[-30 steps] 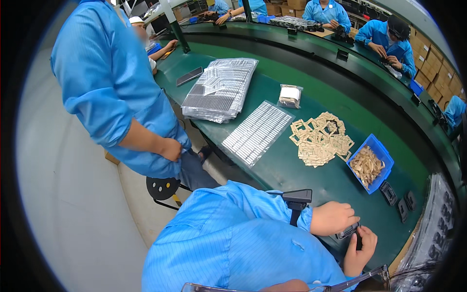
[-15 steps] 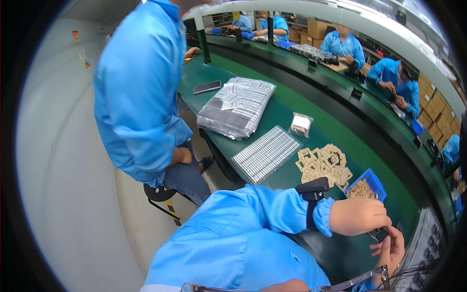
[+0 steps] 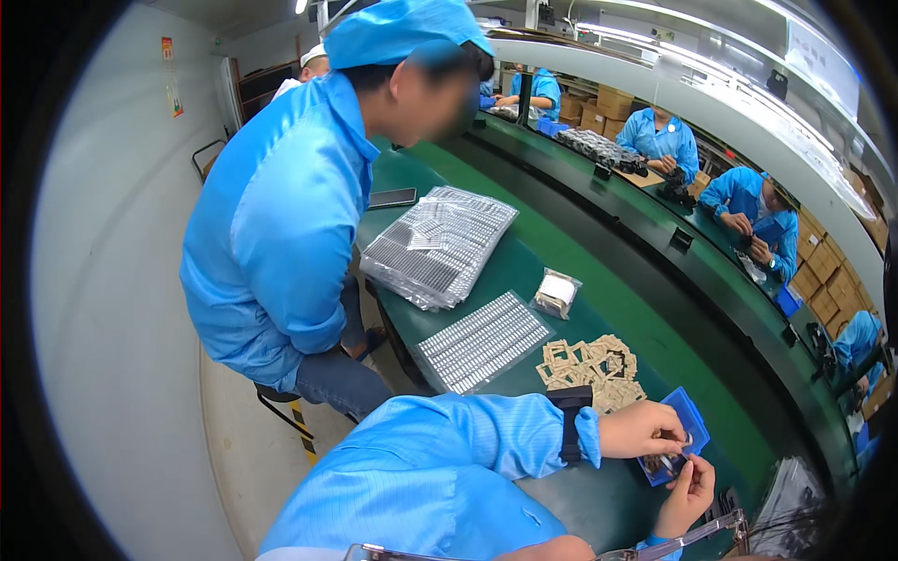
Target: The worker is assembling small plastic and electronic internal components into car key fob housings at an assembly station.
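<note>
Over a blue bin of small tan pieces, my left hand has its fingers pinched together. A tiny pale bit shows by its fingertips; its kind is too small to tell. Close beside it, my right hand is also pinched at the bin's near edge, its fingertips nearly touching the left ones. What the right fingers hold is hidden. Left of the bin lies a loose pile of tan rectangular frames, partly behind my left wrist.
A sheet of small white labels, a clear packet, a stack of bagged sheets and a phone lie along the green table. A seated co-worker is at the left. Plastic-wrapped material lies at the right.
My hands have moved left to the blue bin; the dark part seen between them before no longer shows there. The view has shifted, and the co-worker's head is now in view.
</note>
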Demonstrator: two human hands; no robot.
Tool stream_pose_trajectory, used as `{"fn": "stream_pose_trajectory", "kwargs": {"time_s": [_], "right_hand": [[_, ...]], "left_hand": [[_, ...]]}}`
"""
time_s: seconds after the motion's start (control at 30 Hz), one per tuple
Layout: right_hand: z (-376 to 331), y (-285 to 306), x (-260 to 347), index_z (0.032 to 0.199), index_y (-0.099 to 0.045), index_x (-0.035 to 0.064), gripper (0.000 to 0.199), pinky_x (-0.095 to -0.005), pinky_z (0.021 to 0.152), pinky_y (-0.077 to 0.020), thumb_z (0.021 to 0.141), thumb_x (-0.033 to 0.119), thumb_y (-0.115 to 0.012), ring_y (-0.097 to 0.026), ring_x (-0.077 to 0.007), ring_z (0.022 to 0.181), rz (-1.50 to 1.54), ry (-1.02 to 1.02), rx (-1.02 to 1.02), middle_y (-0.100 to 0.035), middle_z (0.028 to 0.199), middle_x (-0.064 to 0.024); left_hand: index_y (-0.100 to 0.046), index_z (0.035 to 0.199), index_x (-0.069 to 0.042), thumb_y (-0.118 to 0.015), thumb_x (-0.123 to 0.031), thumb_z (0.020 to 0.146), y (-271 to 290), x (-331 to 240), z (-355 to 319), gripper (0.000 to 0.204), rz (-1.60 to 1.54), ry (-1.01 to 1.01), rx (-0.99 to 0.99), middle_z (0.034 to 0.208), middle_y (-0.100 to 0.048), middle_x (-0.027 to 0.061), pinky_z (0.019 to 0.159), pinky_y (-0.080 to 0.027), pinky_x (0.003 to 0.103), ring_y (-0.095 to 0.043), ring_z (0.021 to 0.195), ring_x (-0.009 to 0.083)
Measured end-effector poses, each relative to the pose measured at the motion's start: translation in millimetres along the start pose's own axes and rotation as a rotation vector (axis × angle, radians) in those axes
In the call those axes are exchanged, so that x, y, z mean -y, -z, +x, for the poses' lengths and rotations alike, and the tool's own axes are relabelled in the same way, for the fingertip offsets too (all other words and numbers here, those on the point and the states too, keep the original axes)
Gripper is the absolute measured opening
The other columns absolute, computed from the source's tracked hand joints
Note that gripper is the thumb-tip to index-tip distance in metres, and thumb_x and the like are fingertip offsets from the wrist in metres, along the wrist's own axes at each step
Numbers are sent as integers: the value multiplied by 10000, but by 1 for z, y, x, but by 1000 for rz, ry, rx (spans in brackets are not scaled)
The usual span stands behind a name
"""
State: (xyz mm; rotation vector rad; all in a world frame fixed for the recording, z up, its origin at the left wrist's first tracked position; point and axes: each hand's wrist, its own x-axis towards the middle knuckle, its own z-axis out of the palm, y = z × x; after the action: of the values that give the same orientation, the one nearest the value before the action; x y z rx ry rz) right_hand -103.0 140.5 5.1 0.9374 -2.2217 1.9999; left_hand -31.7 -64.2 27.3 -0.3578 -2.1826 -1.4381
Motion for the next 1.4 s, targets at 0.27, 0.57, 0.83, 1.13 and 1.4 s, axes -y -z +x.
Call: {"fn": "stream_pose_trajectory", "kwargs": {"time_s": [0.27, 0.57, 0.83, 1.13, 1.4], "right_hand": [[-14, 7, 6, 1095, -613, -5, 108, -190, 594, -463, 1020, 72, -605, -575, -58, 735, 85, -39, -9, -638, 960, -38], [-11, -9, 7, 1076, -583, -11, 133, -245, 819, -544, 965, -80, -610, -695, -144, 959, 298, -81, 42, -708, 1071, -138], [-18, -10, 0, 1054, -626, -7, 194, -301, 804, -595, 896, -93, -698, -702, -191, 1011, 160, 142, 11, -712, 1120, -174], [-16, -8, 0, 1106, -659, -20, 300, -326, 827, -611, 835, -85, -771, -705, -225, 1034, 137, 166, 113, -713, 1159, -195], [-18, -8, 5, 1102, -608, -29, 318, -338, 839, -621, 834, -100, -765, -718, -250, 1014, 335, 30, 191, -681, 1184, -216]], "left_hand": [[-732, 1014, -28, -735, -125, 911, -5, -7, 0, 141, -155, -22, 35, 937, -701, 97, 712, -523, 331, -654, 857, 235], [-608, 1091, -34, -820, -37, 832, -13, 1, -9, 334, -135, 88, -212, 1127, -630, 121, 753, -574, 266, -674, 986, 156], [-681, 920, -20, -825, -43, 800, -11, -9, -5, 189, 46, 46, -297, 1181, -574, 134, 734, -525, 269, -632, 950, 193], [-705, 965, -30, -748, 5, 852, -8, -2, -7, 125, -172, 158, -257, 1240, -553, 109, 735, -524, 241, -610, 935, 128], [-656, 941, -34, -726, -18, 860, -4, 1, -3, 108, 134, -95, -187, 1221, -557, 140, 821, -526, 312, -606, 1030, 220]]}}
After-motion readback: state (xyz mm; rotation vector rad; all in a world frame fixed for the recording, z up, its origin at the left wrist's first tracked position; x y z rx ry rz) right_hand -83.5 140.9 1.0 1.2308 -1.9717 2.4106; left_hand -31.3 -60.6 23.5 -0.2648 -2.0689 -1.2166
